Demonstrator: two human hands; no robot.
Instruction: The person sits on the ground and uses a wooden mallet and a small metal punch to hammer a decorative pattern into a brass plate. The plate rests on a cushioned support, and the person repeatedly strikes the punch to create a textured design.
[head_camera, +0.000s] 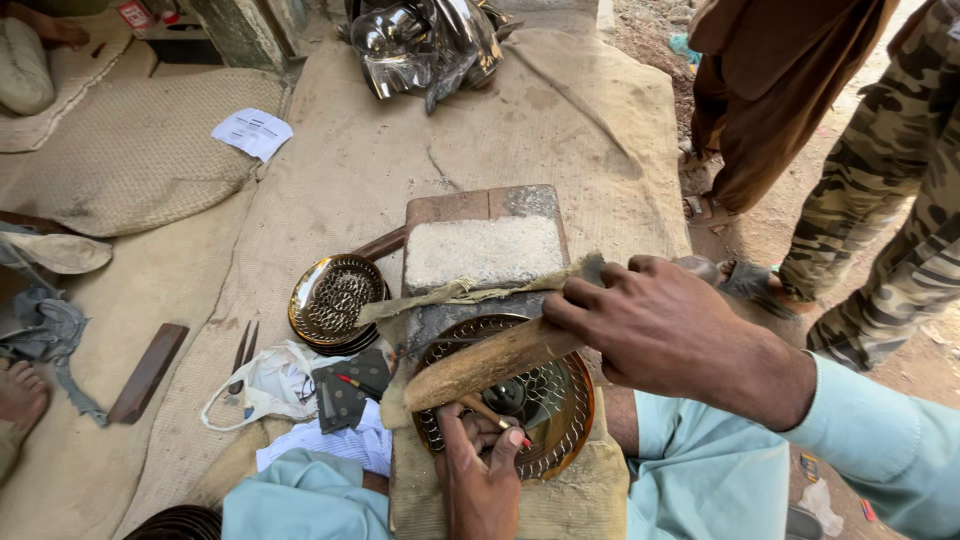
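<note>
Brass plate (560, 420) under left fingers (478, 438) pinching a chisel (497, 420) — right fingers (585, 300) clenched around wooden mallet (490, 365).

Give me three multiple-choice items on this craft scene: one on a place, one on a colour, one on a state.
1. Where does the stack of round pierced brass plates lie?
A. left of the stone block
B. on the paper sheet
C. beside the camouflage trousers

2. What colour are the person's sleeves?
A. red
B. light blue
C. black

3. What is the right hand doing?
A. resting open
B. gripping the brown wooden mallet
C. holding scissors

Answers: 1 A, the stack sits on the mat left of the pale stone block. 2 B, both sleeves are light blue. 3 B, its fingers wrap the mallet's handle above the round pierced brass tray.
</note>
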